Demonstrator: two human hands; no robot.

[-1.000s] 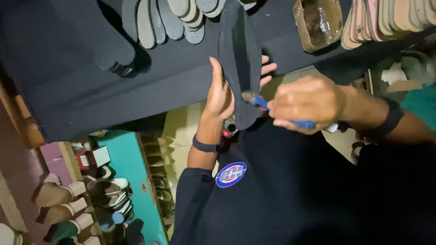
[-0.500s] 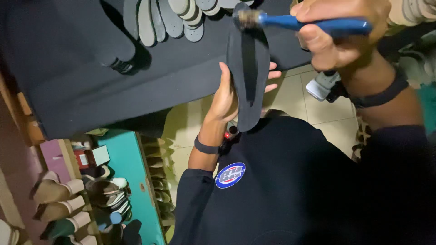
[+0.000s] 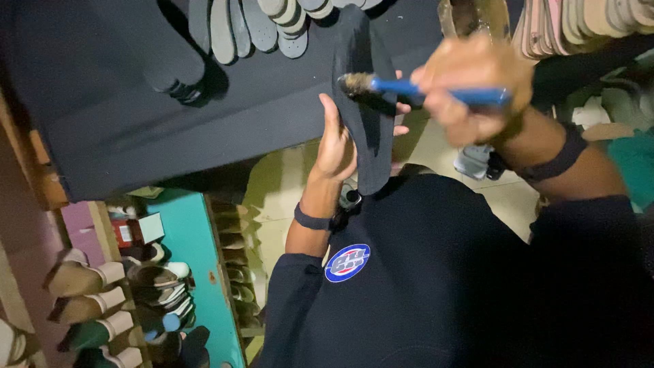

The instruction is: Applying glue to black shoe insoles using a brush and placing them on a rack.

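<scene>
Head cam: 2 hands, L (image 3: 335, 146) gripping 1 black sole (image 3: 368, 109), R (image 3: 473, 88) clenched on 1 blue brush (image 3: 409, 88).

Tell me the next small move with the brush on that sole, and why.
Probably draw the brush down along the sole. Its bristles sit near the sole's upper end, the right hand grips the blue handle, and the left hand props the sole from behind over the black table. Most of the sole lies below the bristles, so a downward stroke looks likely.
</scene>
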